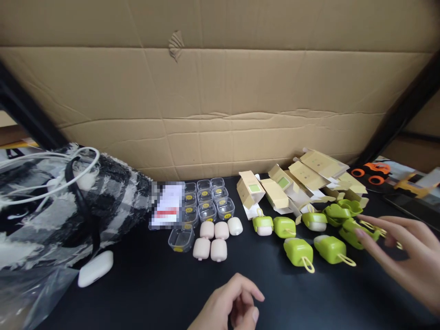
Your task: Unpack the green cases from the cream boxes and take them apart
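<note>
My right hand [405, 256] is spread open, fingers stretched toward the heap of green silicone covers [347, 220], the fingertips just at the nearest green cover [357, 231] and gripping nothing. My left hand [230, 305] rests low at the near edge of the black tabletop [154, 293], fingers loosely curled and empty. Just left of my right hand lie two green cases with yellow loops [314, 251]. Behind them stand opened tan cartons [295, 183]. Near the middle sit five pale pink cases [215, 238] beside a cluster of clear plastic boxes [208, 199]. Far left, a white case [95, 268] lies by a plaid bundle [68, 201].
</note>
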A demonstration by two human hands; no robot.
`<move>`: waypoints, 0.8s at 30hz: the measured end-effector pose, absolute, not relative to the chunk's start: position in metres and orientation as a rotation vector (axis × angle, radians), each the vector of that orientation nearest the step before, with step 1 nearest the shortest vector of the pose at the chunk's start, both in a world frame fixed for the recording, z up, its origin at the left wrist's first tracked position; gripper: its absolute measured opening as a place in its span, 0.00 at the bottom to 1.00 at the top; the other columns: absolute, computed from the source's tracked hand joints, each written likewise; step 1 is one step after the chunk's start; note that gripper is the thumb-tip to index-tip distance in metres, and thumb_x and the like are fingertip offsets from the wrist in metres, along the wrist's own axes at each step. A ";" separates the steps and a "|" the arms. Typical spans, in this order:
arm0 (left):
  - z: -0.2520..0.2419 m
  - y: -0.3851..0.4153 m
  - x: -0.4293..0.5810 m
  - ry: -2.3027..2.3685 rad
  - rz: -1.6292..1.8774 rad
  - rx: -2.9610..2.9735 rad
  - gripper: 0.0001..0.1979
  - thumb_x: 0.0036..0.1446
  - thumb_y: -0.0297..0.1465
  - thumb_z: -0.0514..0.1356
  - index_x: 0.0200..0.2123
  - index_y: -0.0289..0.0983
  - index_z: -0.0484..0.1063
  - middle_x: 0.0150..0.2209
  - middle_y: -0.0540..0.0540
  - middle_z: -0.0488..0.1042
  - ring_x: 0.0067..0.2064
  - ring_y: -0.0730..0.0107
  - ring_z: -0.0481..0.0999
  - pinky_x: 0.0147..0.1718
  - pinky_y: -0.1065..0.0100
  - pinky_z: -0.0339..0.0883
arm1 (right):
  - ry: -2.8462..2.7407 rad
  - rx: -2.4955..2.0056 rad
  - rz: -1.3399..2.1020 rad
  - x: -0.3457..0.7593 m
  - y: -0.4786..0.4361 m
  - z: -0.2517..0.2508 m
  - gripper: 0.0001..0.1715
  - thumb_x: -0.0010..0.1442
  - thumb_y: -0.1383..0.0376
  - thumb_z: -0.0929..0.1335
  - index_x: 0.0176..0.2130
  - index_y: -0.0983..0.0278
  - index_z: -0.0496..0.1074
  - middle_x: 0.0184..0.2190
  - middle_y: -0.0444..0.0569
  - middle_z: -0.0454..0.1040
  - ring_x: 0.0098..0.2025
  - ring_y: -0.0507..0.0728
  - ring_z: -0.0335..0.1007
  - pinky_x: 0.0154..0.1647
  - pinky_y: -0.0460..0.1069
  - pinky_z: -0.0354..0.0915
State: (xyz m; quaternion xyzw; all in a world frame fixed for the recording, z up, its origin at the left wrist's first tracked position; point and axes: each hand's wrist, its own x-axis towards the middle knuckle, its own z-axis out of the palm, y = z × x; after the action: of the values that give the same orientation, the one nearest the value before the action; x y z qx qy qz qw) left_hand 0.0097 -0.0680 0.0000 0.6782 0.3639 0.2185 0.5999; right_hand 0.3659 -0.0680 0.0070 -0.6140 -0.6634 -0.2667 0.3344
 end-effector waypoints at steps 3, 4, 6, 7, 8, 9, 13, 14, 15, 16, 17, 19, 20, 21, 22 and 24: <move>0.002 -0.069 0.010 0.852 0.497 1.589 0.06 0.54 0.28 0.56 0.37 0.38 0.67 0.26 0.54 0.61 0.26 0.77 0.58 0.27 0.74 0.55 | -2.033 -1.375 -0.439 0.322 -0.053 0.032 0.12 0.63 0.58 0.64 0.44 0.60 0.70 0.39 0.51 0.71 0.40 0.58 0.71 0.40 0.52 0.68; 0.002 -0.069 0.011 0.855 0.493 1.595 0.05 0.54 0.28 0.56 0.37 0.37 0.67 0.27 0.54 0.62 0.26 0.76 0.59 0.27 0.74 0.55 | -2.131 -1.331 -0.370 0.306 -0.047 0.039 0.12 0.62 0.59 0.64 0.45 0.60 0.70 0.41 0.51 0.72 0.42 0.59 0.71 0.41 0.53 0.68; 0.003 -0.068 0.011 0.856 0.483 1.608 0.05 0.54 0.29 0.56 0.36 0.37 0.67 0.27 0.53 0.62 0.26 0.76 0.59 0.27 0.73 0.55 | -2.301 -1.325 -0.286 0.275 -0.033 0.048 0.14 0.63 0.60 0.64 0.47 0.61 0.70 0.43 0.53 0.73 0.45 0.61 0.70 0.44 0.56 0.67; 0.003 -0.068 0.011 0.858 0.481 1.612 0.05 0.54 0.30 0.56 0.36 0.37 0.67 0.26 0.53 0.62 0.26 0.76 0.59 0.27 0.73 0.55 | -2.365 -1.331 -0.273 0.262 -0.026 0.049 0.16 0.62 0.60 0.65 0.48 0.63 0.70 0.44 0.55 0.73 0.46 0.62 0.70 0.45 0.58 0.67; 0.004 -0.067 0.011 0.860 0.481 1.617 0.05 0.54 0.30 0.57 0.35 0.36 0.67 0.26 0.53 0.62 0.26 0.76 0.59 0.27 0.73 0.55 | -2.415 -1.340 -0.266 0.251 -0.021 0.048 0.17 0.60 0.61 0.66 0.48 0.65 0.70 0.44 0.57 0.73 0.46 0.64 0.69 0.45 0.60 0.67; 0.004 -0.067 0.011 0.861 0.483 1.623 0.05 0.55 0.31 0.57 0.35 0.36 0.67 0.26 0.53 0.62 0.26 0.76 0.59 0.27 0.73 0.55 | -2.450 -1.342 -0.263 0.242 -0.016 0.046 0.19 0.58 0.62 0.68 0.48 0.67 0.70 0.45 0.59 0.73 0.47 0.66 0.69 0.45 0.61 0.67; 0.002 -0.067 0.010 0.853 0.555 1.570 0.12 0.59 0.40 0.55 0.38 0.37 0.66 0.26 0.53 0.62 0.26 0.76 0.60 0.27 0.72 0.55 | -2.494 -1.343 -0.226 0.226 -0.007 0.038 0.16 0.53 0.73 0.68 0.44 0.69 0.71 0.44 0.60 0.74 0.45 0.67 0.71 0.44 0.62 0.68; 0.001 -0.068 0.010 0.832 0.583 1.524 0.16 0.60 0.44 0.53 0.40 0.37 0.65 0.25 0.53 0.62 0.25 0.76 0.60 0.27 0.72 0.55 | -2.491 -1.345 -0.214 0.226 -0.008 0.038 0.15 0.53 0.74 0.67 0.43 0.69 0.71 0.43 0.60 0.75 0.44 0.67 0.72 0.44 0.63 0.68; -0.002 -0.069 0.010 0.796 0.610 1.470 0.20 0.60 0.47 0.51 0.43 0.37 0.64 0.25 0.53 0.63 0.24 0.77 0.59 0.26 0.72 0.54 | -2.484 -1.345 -0.201 0.226 -0.009 0.038 0.14 0.53 0.75 0.67 0.42 0.69 0.71 0.43 0.59 0.75 0.44 0.66 0.72 0.44 0.62 0.68; -0.005 -0.070 0.010 0.751 0.633 1.411 0.23 0.60 0.50 0.51 0.46 0.37 0.62 0.25 0.53 0.64 0.23 0.78 0.59 0.25 0.72 0.54 | -2.477 -1.344 -0.192 0.227 -0.012 0.040 0.13 0.54 0.74 0.67 0.41 0.68 0.70 0.43 0.58 0.75 0.44 0.65 0.72 0.44 0.62 0.68; -0.007 -0.070 0.011 0.705 0.647 1.345 0.26 0.58 0.52 0.51 0.48 0.37 0.61 0.26 0.53 0.65 0.23 0.78 0.60 0.25 0.73 0.54 | -2.467 -1.335 -0.169 0.228 -0.015 0.042 0.12 0.55 0.73 0.67 0.42 0.67 0.70 0.44 0.57 0.75 0.44 0.64 0.72 0.44 0.60 0.69; -0.013 -0.068 0.013 0.627 0.645 1.173 0.32 0.54 0.54 0.54 0.53 0.38 0.58 0.28 0.51 0.69 0.24 0.78 0.63 0.26 0.73 0.54 | -2.426 -1.290 -0.046 0.228 -0.023 0.047 0.11 0.57 0.71 0.66 0.42 0.64 0.69 0.47 0.54 0.74 0.47 0.60 0.72 0.46 0.57 0.69; -0.015 -0.066 0.014 0.599 0.629 1.065 0.35 0.52 0.56 0.56 0.55 0.39 0.56 0.29 0.50 0.71 0.24 0.78 0.65 0.26 0.73 0.54 | -2.396 -1.250 0.047 0.228 -0.028 0.049 0.11 0.57 0.71 0.66 0.42 0.62 0.68 0.49 0.52 0.73 0.48 0.59 0.71 0.47 0.55 0.68; -0.016 -0.064 0.014 0.575 0.598 0.958 0.38 0.49 0.57 0.56 0.55 0.39 0.56 0.31 0.49 0.72 0.25 0.77 0.67 0.27 0.73 0.55 | -2.367 -1.203 0.155 0.227 -0.033 0.051 0.11 0.58 0.71 0.66 0.43 0.61 0.68 0.50 0.51 0.72 0.50 0.57 0.70 0.49 0.54 0.68; -0.016 -0.061 0.015 0.550 0.557 0.862 0.39 0.48 0.59 0.56 0.55 0.39 0.57 0.33 0.47 0.74 0.26 0.76 0.69 0.27 0.73 0.56 | -2.338 -1.147 0.264 0.225 -0.039 0.052 0.12 0.58 0.71 0.66 0.43 0.60 0.67 0.52 0.50 0.71 0.51 0.56 0.69 0.50 0.53 0.67; -0.016 -0.058 0.016 0.502 0.481 0.730 0.40 0.46 0.61 0.55 0.50 0.35 0.64 0.33 0.44 0.74 0.28 0.74 0.70 0.30 0.72 0.57 | -2.318 -1.048 0.456 0.220 -0.048 0.055 0.11 0.58 0.70 0.66 0.42 0.60 0.67 0.53 0.49 0.70 0.54 0.55 0.67 0.51 0.50 0.66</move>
State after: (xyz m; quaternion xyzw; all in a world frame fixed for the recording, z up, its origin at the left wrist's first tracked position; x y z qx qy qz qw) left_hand 0.0163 -0.0579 -0.0158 0.3498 0.2404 0.2303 0.8757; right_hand 0.2199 -0.0477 0.0546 -0.3898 -0.8624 0.1697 0.2749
